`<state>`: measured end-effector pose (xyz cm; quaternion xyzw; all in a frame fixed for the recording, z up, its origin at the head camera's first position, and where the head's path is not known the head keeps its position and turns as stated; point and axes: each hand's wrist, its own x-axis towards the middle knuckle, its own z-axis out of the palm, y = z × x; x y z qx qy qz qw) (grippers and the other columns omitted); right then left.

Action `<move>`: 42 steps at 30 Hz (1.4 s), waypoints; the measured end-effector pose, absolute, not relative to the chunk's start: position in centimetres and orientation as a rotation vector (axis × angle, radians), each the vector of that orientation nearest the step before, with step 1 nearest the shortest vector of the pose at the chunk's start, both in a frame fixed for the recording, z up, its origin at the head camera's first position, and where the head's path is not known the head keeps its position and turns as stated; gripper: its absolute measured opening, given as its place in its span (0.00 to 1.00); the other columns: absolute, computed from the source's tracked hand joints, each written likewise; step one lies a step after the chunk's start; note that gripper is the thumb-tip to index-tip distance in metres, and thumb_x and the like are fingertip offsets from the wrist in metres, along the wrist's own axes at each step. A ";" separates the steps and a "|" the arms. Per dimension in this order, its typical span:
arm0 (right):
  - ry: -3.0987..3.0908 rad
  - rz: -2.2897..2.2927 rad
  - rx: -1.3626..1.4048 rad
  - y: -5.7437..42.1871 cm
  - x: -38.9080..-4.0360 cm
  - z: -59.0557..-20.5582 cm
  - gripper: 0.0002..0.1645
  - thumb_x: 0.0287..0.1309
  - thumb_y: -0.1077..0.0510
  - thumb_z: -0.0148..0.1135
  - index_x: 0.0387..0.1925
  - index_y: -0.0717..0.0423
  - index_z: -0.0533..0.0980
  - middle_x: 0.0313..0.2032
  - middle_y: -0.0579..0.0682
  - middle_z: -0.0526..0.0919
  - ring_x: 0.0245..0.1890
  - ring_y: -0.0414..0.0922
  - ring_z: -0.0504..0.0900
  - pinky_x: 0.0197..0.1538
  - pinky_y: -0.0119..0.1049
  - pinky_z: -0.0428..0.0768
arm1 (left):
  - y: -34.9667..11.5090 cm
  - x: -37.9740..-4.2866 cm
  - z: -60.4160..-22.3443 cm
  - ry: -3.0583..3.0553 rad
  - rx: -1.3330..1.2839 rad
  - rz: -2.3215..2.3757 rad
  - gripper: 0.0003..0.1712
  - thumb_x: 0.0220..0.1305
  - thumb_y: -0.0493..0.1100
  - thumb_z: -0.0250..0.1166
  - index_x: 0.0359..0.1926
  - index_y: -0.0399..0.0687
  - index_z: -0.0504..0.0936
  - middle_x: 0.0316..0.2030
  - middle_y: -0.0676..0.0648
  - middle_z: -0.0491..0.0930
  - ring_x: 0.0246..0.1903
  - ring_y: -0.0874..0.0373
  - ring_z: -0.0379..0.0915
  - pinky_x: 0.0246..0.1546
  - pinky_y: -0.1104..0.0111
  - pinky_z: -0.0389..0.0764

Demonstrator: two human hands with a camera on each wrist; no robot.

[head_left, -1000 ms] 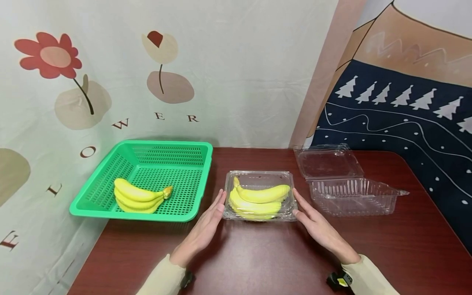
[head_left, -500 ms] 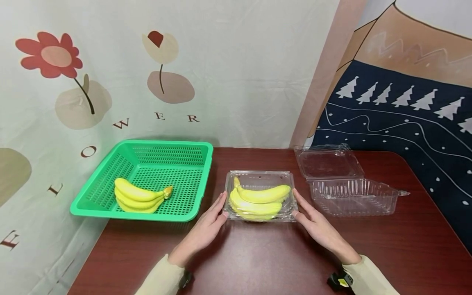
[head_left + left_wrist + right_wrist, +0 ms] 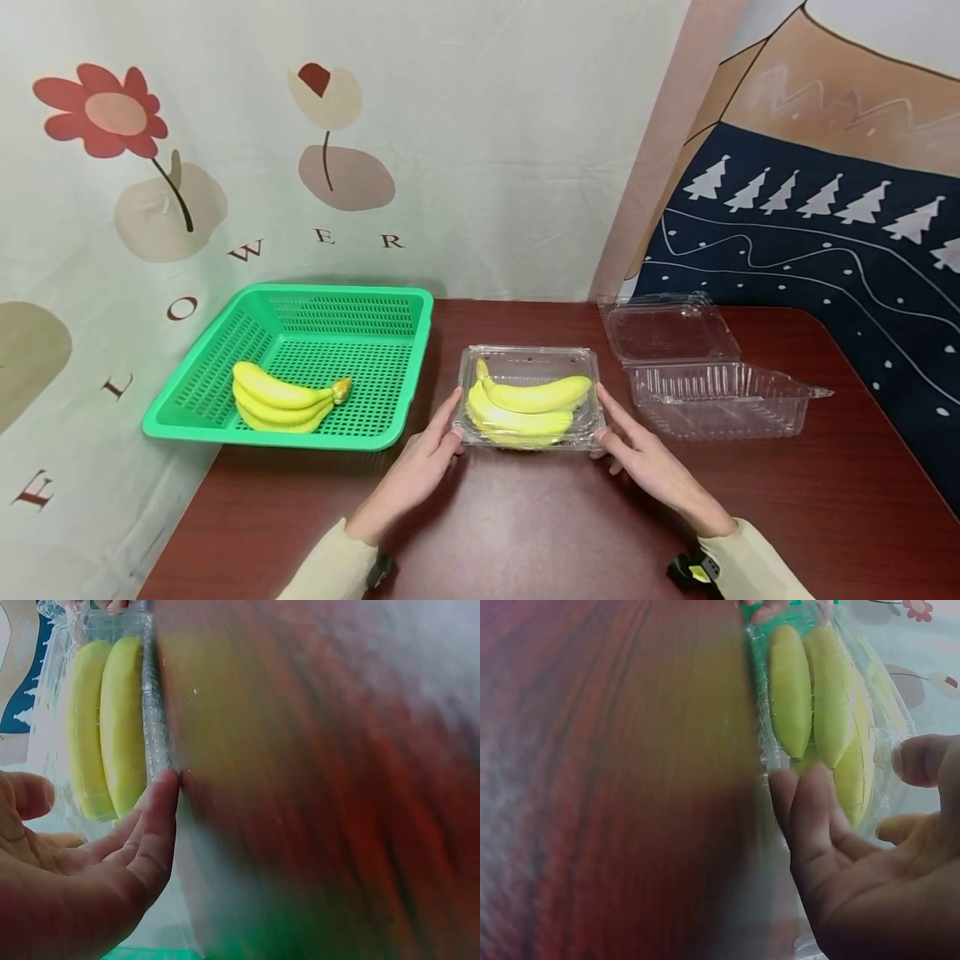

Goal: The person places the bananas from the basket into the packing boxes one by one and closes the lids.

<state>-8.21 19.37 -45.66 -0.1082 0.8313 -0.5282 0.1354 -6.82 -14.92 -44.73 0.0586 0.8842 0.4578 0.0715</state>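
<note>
A closed clear plastic clamshell box (image 3: pixel 529 398) with a bunch of yellow bananas (image 3: pixel 525 403) inside sits on the dark red wooden surface (image 3: pixel 525 533), and both hands are at its sides. The left hand (image 3: pixel 420 462) lies against the box's left edge with its fingers (image 3: pixel 154 825) straight and their tips touching the plastic rim; they are not curled round anything. The right hand (image 3: pixel 647 458) lies against the box's right edge in the same way, its fingers (image 3: pixel 810 817) extended and touching the side wall, thumb held apart. In both wrist views the bananas show through the clear wall just beyond the fingertips. Whether the box's underside is fully down on the surface or slightly off it cannot be told.

To the left of the box, just beside it, stands a green perforated plastic basket (image 3: pixel 225 417) holding a second bunch of yellow bananas (image 3: pixel 287 400). To the right of the box lies an open clear plastic clamshell container (image 3: pixel 705 375), its lid folded back toward the wall. Behind the box hangs a pale cloth printed with flowers (image 3: pixel 225 167); behind the open container hangs a dark blue cloth with white trees (image 3: pixel 825 250). Cream sleeves (image 3: pixel 330 571) cover both forearms.
</note>
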 end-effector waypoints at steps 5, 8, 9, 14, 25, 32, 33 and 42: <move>2.248 -1.611 -0.404 19.4 -8.2 -45.8 0.43 0.81 0.53 0.49 0.84 0.38 0.39 0.31 0.57 0.86 0.35 0.52 0.88 0.28 0.40 0.83 | -14.7 -7.0 -44.7 2.609 0.173 1.434 0.35 0.80 0.43 0.53 0.82 0.61 0.56 0.33 0.48 0.86 0.32 0.56 0.82 0.32 0.66 0.81; 2.206 -1.640 -0.457 19.4 -8.3 -46.0 0.42 0.82 0.55 0.46 0.84 0.41 0.37 0.31 0.57 0.86 0.34 0.52 0.88 0.26 0.39 0.82 | -14.6 -7.1 -44.7 2.548 0.183 1.505 0.36 0.79 0.40 0.53 0.82 0.59 0.55 0.30 0.46 0.85 0.30 0.54 0.82 0.31 0.65 0.83; 2.195 -1.647 -0.469 19.4 -8.3 -46.1 0.42 0.82 0.55 0.45 0.84 0.41 0.36 0.31 0.57 0.86 0.34 0.52 0.88 0.26 0.39 0.82 | -14.6 -7.1 -44.8 2.520 0.187 1.534 0.36 0.79 0.39 0.52 0.82 0.58 0.54 0.30 0.46 0.85 0.29 0.53 0.83 0.32 0.64 0.83; 2.174 -1.666 -0.508 19.3 -8.5 -46.2 0.42 0.82 0.57 0.43 0.84 0.46 0.35 0.32 0.58 0.85 0.34 0.52 0.88 0.26 0.38 0.82 | -14.4 -7.2 -44.9 2.346 0.180 1.699 0.39 0.77 0.33 0.49 0.83 0.53 0.49 0.31 0.40 0.87 0.30 0.49 0.85 0.36 0.61 0.86; 2.128 -1.710 -0.551 19.1 -8.7 -46.2 0.46 0.79 0.64 0.45 0.84 0.47 0.33 0.27 0.57 0.83 0.29 0.52 0.87 0.24 0.37 0.81 | -13.9 -7.5 -44.9 2.152 0.104 1.896 0.40 0.74 0.29 0.47 0.82 0.48 0.48 0.31 0.32 0.86 0.27 0.52 0.84 0.33 0.67 0.84; 2.115 -1.748 -0.547 19.1 -8.8 -46.4 0.47 0.74 0.69 0.45 0.84 0.51 0.34 0.24 0.54 0.80 0.25 0.49 0.85 0.24 0.35 0.79 | -13.8 -7.5 -44.9 2.129 0.059 1.941 0.43 0.69 0.26 0.47 0.82 0.48 0.50 0.29 0.33 0.86 0.25 0.52 0.84 0.31 0.67 0.84; 2.114 -1.756 -0.547 19.1 -8.8 -46.4 0.48 0.74 0.70 0.45 0.84 0.52 0.34 0.24 0.53 0.80 0.24 0.48 0.84 0.23 0.34 0.79 | -13.8 -7.5 -44.8 2.126 0.056 1.946 0.43 0.68 0.26 0.47 0.82 0.48 0.50 0.29 0.33 0.86 0.25 0.52 0.83 0.31 0.67 0.84; 2.102 -1.828 -0.606 18.9 -8.8 -46.4 0.48 0.70 0.74 0.46 0.82 0.61 0.35 0.22 0.50 0.78 0.19 0.43 0.79 0.21 0.32 0.77 | -13.8 -7.7 -45.0 2.116 0.050 1.954 0.43 0.68 0.26 0.47 0.82 0.47 0.51 0.26 0.34 0.85 0.23 0.54 0.82 0.29 0.67 0.83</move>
